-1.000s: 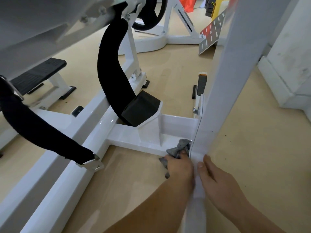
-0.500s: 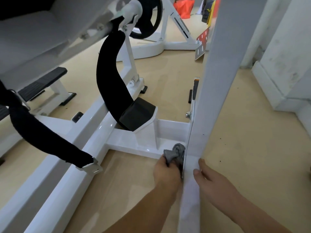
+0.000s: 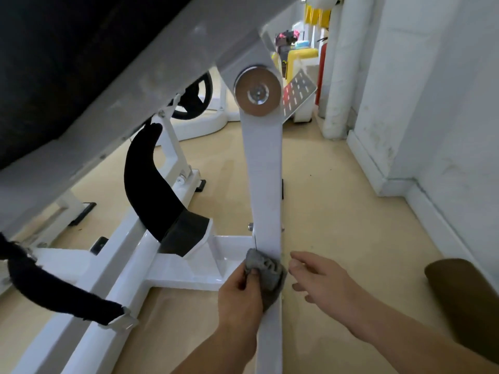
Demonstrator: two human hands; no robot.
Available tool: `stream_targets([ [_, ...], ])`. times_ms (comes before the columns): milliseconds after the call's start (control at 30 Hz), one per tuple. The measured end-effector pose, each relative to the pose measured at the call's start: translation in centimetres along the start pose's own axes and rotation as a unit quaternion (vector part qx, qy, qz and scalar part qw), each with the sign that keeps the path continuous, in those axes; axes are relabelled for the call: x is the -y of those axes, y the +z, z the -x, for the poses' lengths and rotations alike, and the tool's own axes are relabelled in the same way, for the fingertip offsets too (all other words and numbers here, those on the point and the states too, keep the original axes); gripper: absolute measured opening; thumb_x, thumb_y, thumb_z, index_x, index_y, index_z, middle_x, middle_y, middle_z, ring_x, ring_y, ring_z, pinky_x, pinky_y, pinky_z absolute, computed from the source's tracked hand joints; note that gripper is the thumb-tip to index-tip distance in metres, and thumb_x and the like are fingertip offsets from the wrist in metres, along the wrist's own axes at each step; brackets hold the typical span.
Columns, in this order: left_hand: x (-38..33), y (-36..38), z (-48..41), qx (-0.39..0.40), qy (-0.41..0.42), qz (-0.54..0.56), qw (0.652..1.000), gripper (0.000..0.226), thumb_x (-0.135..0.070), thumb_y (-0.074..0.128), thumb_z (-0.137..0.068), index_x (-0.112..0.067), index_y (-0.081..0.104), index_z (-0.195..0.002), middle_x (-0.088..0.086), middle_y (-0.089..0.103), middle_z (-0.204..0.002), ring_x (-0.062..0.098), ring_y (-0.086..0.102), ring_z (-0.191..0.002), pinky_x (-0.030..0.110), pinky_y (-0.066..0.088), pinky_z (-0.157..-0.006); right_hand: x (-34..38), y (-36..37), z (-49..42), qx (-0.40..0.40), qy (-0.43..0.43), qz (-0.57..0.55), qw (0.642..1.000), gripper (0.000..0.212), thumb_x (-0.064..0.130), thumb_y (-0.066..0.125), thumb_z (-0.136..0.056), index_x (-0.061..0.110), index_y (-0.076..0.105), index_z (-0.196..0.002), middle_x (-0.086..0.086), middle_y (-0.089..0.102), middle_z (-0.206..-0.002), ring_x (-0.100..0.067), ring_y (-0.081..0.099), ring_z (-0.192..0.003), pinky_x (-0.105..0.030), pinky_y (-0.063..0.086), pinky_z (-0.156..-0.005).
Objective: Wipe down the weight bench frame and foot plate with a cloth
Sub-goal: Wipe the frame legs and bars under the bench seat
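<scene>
Head view, and the cloth (image 3: 266, 267) is on the move. Half a second back it sits jammed in the inner corner left of the white upright (image 3: 263, 184). Now the left hand (image 3: 239, 291) has it bunched, pinched between thumb and curled fingers, and pressed onto the upright's front face right at its foot, where it meets the base crossbar (image 3: 186, 275).

On the other side, the right hand (image 3: 320, 278) comes off the floor rail (image 3: 270, 341) it rests on a moment ago. It hangs just beside the upright, fingers loosely spread, holding nothing.

My read: the corner is done and the post is next, likely a stroke up toward the round pivot disc (image 3: 258, 94). Plenty of frame remains, and the dark wedge pad (image 3: 186, 236) by the crossbar looks unwiped.
</scene>
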State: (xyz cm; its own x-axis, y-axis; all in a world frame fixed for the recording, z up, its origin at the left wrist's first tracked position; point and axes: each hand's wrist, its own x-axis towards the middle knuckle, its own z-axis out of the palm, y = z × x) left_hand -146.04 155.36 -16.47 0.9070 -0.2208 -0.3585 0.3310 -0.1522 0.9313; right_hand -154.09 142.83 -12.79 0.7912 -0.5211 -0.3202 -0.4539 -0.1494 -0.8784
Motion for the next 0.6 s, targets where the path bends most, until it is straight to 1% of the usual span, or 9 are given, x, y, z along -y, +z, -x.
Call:
stream_targets([
  [67, -1.5, 0.6, 0.2, -0.008, 0.022, 0.005, 1.000, 0.027, -0.022, 0.053, -0.107, -0.034, 0.076, -0.113, -0.014, 0.075, -0.094, -0.001, 0.070, -0.079, 0.007, 0.049, -0.054, 1.4, -0.8, 0.4, -0.001, -0.008, -0.026, 1.000, 0.016, 0.035, 0.054, -0.103, 0.040, 0.058, -0.118, 0.010, 0.071, -0.109, -0.011, 0.071, -0.098, -0.036, 0.054, -0.100],
  [133, -3.3, 1.1, 0.7, -0.014, 0.028, 0.025, 0.999, 0.030, -0.023, 0.049, -0.109, -0.032, 0.072, -0.125, -0.005, 0.077, -0.101, 0.010, 0.073, -0.086, 0.010, 0.052, -0.054, 2.9, -1.4, 0.4, -0.010, -0.029, -0.023, 0.999, 0.011, 0.032, 0.054, -0.104, 0.038, 0.060, -0.111, 0.010, 0.072, -0.107, -0.011, 0.072, -0.094, -0.037, 0.056, -0.097],
  [200, -4.5, 1.5, 1.2, -0.016, 0.041, 0.022, 0.999, 0.031, -0.023, 0.045, -0.110, -0.028, 0.072, -0.124, -0.004, 0.077, -0.091, 0.003, 0.070, -0.066, 0.011, 0.050, -0.048, 4.0, -2.1, 0.3, -0.034, -0.051, -0.016, 0.998, 0.016, 0.029, 0.054, -0.103, 0.026, 0.068, -0.095, -0.003, 0.075, -0.101, -0.023, 0.072, -0.094, -0.045, 0.056, -0.095],
  [267, -6.6, 2.6, 1.9, -0.034, 0.026, 0.025, 0.999, 0.030, -0.024, 0.041, -0.111, -0.026, 0.068, -0.122, -0.006, 0.073, -0.091, 0.002, 0.066, -0.059, 0.011, 0.048, -0.046, 5.4, -2.8, 0.2, -0.069, -0.063, -0.054, 0.994, 0.017, 0.027, 0.055, -0.101, 0.020, 0.069, -0.100, -0.010, 0.074, -0.099, -0.031, 0.071, -0.094, -0.050, 0.056, -0.093],
  [333, -9.8, 3.9, 3.0, -0.018, 0.013, -0.022, 0.999, 0.033, -0.029, 0.037, -0.110, -0.019, 0.056, -0.135, 0.004, 0.068, -0.121, 0.018, 0.069, -0.100, 0.019, 0.056, -0.077, 7.2, -3.3, 0.3, -0.090, -0.069, -0.124, 0.986, 0.016, 0.026, 0.055, -0.101, 0.036, 0.065, -0.106, -0.003, 0.073, -0.099, -0.025, 0.072, -0.093, -0.047, 0.058, -0.092],
  [400, -11.7, 4.2, 3.2, -0.040, 0.050, -0.029, 0.998, 0.041, -0.035, 0.029, -0.109, -0.019, 0.041, -0.145, 0.005, 0.052, -0.141, 0.029, 0.053, -0.130, 0.040, 0.043, -0.110, 8.6, -3.8, 0.1, -0.097, -0.073, -0.184, 0.975, 0.017, 0.024, 0.055, -0.100, 0.036, 0.065, -0.096, -0.005, 0.072, -0.101, -0.028, 0.071, -0.092, -0.047, 0.058, -0.091],
  [500, -16.0, 7.2, 5.1, -0.104, 0.082, -0.025, 0.991, 0.055, -0.039, 0.022, -0.111, -0.026, 0.009, -0.163, 0.007, 0.026, -0.162, 0.031, 0.034, -0.145, 0.048, 0.031, -0.120, 9.8, -4.9, 0.1, -0.075, -0.095, -0.219, 0.968, 0.018, 0.027, 0.053, -0.098, 0.014, 0.066, -0.093, -0.020, 0.068, -0.103, -0.030, 0.066, -0.083, -0.045, 0.055, -0.081],
  [567, -16.4, 8.1, 5.4, -0.136, 0.130, 0.010, 0.982, 0.063, -0.044, 0.027, -0.108, -0.037, -0.005, -0.162, 0.004, 0.013, -0.170, 0.033, 0.028, -0.150, 0.057, 0.031, -0.119, 10.1, -5.9, 0.2, -0.080, -0.102, -0.231, 0.964, 0.023, 0.032, 0.054, -0.099, 0.014, 0.066, -0.095, -0.015, 0.071, -0.107, -0.031, 0.071, -0.091, -0.049, 0.058, -0.088],
  [600, -15.7, 8.2, 4.9, -0.148, 0.153, 0.033, 0.976, 0.067, -0.048, 0.030, -0.105, -0.046, -0.008, -0.160, 0.007, 0.019, -0.168, 0.036, 0.034, -0.147, 0.060, 0.037, -0.114, 10.2, -6.3, 0.2, -0.081, -0.101, -0.232, 0.964, 0.023, 0.035, 0.053, -0.101, 0.018, 0.068, -0.095, -0.011, 0.073, -0.107, -0.029, 0.072, -0.097, -0.051, 0.057, -0.092],
])
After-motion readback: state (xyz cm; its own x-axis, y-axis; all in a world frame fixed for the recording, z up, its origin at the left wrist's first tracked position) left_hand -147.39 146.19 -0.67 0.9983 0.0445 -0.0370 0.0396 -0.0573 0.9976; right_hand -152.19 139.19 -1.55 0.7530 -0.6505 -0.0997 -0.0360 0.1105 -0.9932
